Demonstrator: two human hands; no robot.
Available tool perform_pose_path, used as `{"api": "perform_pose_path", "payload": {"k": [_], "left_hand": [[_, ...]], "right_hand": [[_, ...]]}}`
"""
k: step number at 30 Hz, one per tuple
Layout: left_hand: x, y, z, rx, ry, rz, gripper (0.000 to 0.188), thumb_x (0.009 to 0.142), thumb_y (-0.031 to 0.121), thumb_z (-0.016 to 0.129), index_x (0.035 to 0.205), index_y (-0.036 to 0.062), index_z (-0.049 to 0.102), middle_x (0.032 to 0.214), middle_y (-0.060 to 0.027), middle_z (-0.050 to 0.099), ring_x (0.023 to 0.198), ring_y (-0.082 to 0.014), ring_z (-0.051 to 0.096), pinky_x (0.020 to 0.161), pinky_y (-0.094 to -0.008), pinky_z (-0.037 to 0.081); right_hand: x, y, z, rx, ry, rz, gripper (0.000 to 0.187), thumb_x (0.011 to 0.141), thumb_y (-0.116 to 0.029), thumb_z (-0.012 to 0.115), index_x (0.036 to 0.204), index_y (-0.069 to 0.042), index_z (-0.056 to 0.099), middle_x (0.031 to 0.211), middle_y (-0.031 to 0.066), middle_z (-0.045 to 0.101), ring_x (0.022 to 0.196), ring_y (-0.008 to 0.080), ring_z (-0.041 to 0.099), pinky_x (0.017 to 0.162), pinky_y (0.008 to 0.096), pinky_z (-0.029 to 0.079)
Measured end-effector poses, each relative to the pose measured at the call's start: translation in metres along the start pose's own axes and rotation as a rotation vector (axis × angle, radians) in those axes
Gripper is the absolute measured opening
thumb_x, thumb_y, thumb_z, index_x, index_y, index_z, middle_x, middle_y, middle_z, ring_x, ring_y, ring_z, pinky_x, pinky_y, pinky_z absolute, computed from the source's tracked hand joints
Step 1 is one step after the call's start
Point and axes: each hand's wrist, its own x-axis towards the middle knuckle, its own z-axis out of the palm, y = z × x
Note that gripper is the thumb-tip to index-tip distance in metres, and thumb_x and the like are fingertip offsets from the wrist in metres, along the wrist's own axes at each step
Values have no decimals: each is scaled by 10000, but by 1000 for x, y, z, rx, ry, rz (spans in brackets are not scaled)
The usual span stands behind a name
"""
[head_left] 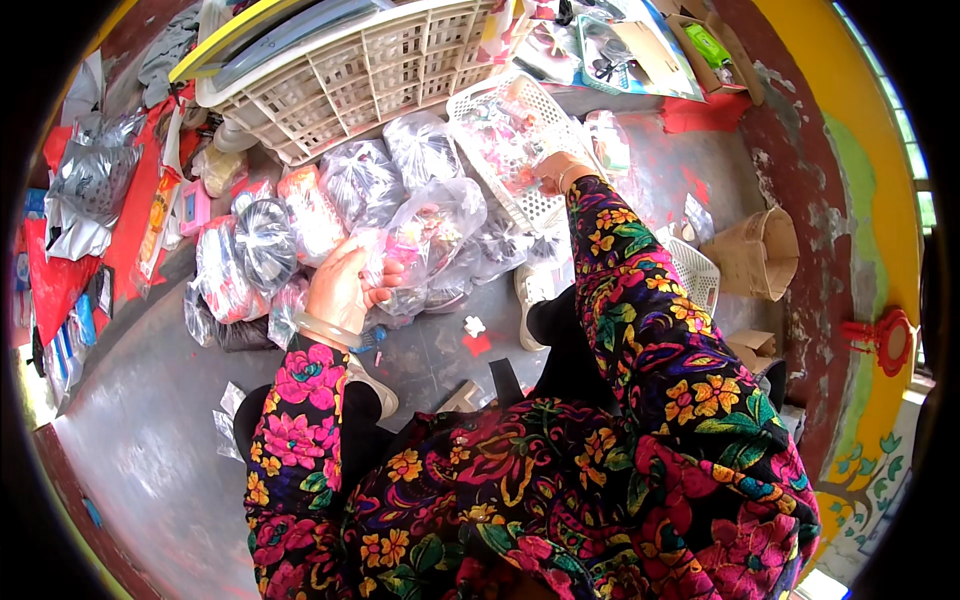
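Observation:
My left hand (342, 287), with a pale bangle at the wrist, has its fingers curled on the gathered edge of a clear plastic bag (436, 222). Small pink and red items show through the bag. My right hand (562, 172) reaches over the right side of a white perforated plastic basket (540, 212), which holds small colourful pieces, some in clear wrapping. The fingers of that hand are too small and partly hidden to make out. Several tied clear bags (362, 183) with dark or red contents lie piled around and beyond my left hand.
A large cream crate (350, 92) stands behind the bags. On the right are a cardboard box (757, 252) and another white basket (692, 268). A green packet (708, 45) lies in a box at the back right. Red sheets and packages (68, 262) lie at left. My shoes (530, 305) are below.

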Motion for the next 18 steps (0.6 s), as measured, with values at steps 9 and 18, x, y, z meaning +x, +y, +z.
{"api": "perform_pose_path", "payload": {"k": [9, 18], "left_hand": [[1, -1, 3, 17, -23, 3, 331, 868, 204, 405, 1157, 44, 430, 823, -125, 586, 676, -165, 570, 539, -224, 449], [1, 0, 1, -28, -71, 8, 326, 861, 178, 426, 1158, 44, 423, 824, -126, 579, 678, -175, 574, 535, -227, 462]], "right_hand": [[-35, -22, 5, -666, -71, -138, 337, 755, -348, 564, 674, -26, 623, 644, 70, 607, 545, 177, 557, 564, 324, 448], [-37, -16, -36, -895, 556, -280, 272, 755, -205, 487, 944, -65, 624, 1017, 149, 579, 971, 294, 546, 815, 344, 433]]}}
